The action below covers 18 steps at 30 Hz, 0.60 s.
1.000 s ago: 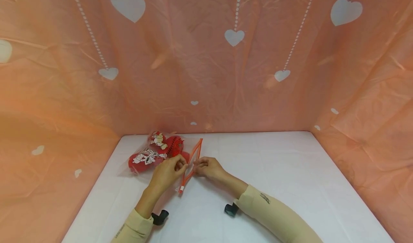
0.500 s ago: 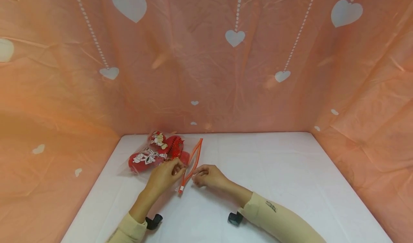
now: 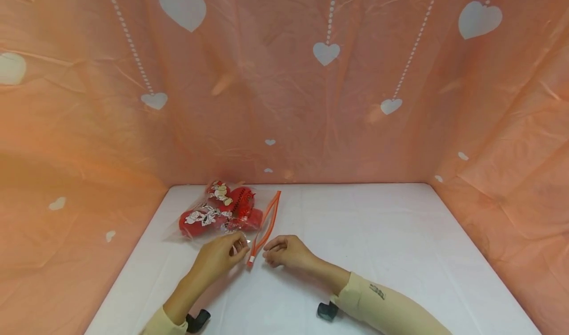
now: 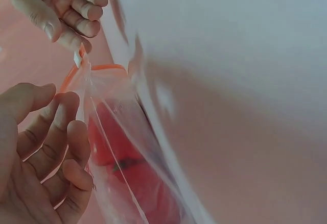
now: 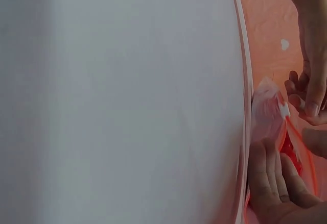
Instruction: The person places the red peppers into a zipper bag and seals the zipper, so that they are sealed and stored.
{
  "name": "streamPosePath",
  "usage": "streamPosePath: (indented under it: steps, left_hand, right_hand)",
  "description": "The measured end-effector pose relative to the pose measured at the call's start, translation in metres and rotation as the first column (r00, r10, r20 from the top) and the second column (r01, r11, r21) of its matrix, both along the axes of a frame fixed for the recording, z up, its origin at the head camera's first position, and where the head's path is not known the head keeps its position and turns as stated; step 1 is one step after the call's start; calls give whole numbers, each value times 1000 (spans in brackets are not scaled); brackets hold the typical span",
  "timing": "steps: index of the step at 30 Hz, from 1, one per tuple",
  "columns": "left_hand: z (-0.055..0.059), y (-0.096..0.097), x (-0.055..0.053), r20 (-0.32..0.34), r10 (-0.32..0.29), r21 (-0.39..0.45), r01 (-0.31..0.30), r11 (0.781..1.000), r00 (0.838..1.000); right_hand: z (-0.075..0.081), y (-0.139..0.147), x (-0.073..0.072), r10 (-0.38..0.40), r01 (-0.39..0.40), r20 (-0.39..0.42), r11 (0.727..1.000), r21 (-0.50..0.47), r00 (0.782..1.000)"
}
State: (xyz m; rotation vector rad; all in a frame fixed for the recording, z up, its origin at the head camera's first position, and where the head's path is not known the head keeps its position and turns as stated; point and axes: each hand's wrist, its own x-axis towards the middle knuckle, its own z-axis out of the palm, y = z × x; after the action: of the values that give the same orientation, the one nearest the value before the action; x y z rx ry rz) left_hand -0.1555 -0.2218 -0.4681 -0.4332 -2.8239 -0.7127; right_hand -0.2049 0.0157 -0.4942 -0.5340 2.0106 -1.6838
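Note:
A clear plastic zip bag (image 3: 178, 233) lies at the back left of the white table. Inside it are red items (image 3: 242, 201) printed with cartoon figures. Its orange zip edge (image 3: 275, 211) faces right and gapes slightly, with a white slider (image 3: 252, 259) at the near end. My left hand (image 3: 218, 253) hovers left of the slider, fingers loosely bent and holding nothing. Just right of the slider is my right hand (image 3: 289, 251), its fingers relaxed and apart from the zip. In the left wrist view, the right hand's fingertips (image 4: 87, 27) appear close over the slider end.
An orange curtain (image 3: 302, 127) with white hearts encloses the white table (image 3: 378, 241) at the back and sides. Dark wrist cameras (image 3: 328, 311) stick out below both sleeves.
Both hands have come away from the orange zip edge and moved nearer the body, toward the slider end. The bag stays in place, and its mouth looks narrower.

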Motion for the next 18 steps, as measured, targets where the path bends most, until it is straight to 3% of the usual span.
streamPosePath:
  steps: [10,18]
  left_hand:
    - [-1,-10,19,59,36,7,-37,999,998]
    - [-7,-17,27,94,81,8,-82,997,992]
  right_hand:
    - [-4,-9,7,48,-46,-59,999,29,997]
    - [-5,-19,11,39,-37,-57,999,38,998]
